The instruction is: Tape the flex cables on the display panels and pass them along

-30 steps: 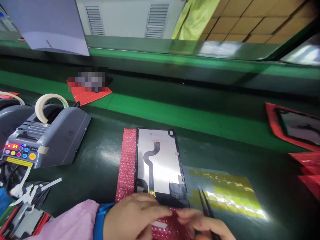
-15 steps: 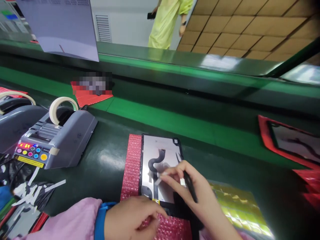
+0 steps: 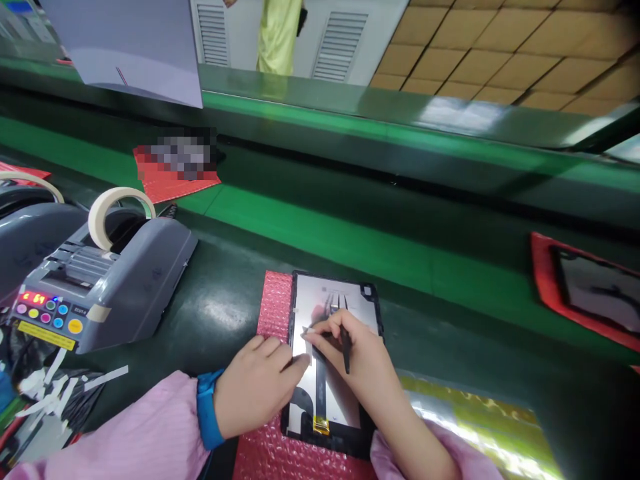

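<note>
Left hand palm-down, right hand over panel

- I classify this as an electronics workshop.
- I note a display panel with a ribbon cable, on red bubble wrap.
- I record a tape dispenser and stacked cardboard boxes.

Right hand hides mid-length of ribbon cable. Upper left: object pixelated, unidentifiable. Cut off: second tape dispenser, left edge; yellow-clad person, top edge; dark-framed panel, right edge.
</note>
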Demonstrator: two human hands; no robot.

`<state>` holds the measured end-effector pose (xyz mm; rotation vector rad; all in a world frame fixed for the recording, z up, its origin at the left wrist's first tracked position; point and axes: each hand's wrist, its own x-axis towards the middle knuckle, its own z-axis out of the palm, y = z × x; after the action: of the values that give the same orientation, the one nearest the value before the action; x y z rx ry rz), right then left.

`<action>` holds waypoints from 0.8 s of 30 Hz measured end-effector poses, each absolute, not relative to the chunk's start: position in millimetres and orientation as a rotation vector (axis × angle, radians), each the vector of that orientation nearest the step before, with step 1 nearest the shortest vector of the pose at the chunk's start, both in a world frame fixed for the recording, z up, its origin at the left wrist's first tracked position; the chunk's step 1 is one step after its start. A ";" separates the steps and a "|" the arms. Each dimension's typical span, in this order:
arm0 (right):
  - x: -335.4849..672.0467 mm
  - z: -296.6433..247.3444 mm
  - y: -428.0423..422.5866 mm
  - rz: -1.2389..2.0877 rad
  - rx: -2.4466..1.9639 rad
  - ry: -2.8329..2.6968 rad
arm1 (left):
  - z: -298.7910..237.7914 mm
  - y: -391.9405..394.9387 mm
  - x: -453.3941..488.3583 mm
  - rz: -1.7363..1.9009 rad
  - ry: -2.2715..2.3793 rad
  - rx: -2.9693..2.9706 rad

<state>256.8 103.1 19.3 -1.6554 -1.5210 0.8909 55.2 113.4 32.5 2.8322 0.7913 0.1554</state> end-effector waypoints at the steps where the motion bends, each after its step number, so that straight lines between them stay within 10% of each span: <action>1: 255.7 18.0 105.6 0.839 -1.699 -1.514 | 31.7 112.7 55.2 0.155 0.791 2.838; 10: 273.9 17.1 103.8 0.407 -1.876 -1.303 | 26.4 105.7 39.9 0.244 0.802 2.816; 24: 410.6 -4.9 -186.4 -0.759 -2.318 -1.546 | -7.0 151.6 81.7 0.490 0.903 2.985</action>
<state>410.6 -186.4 -4.9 -2.3179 -1.5459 -0.7588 81.7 151.6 -7.0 2.9847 0.9033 0.4898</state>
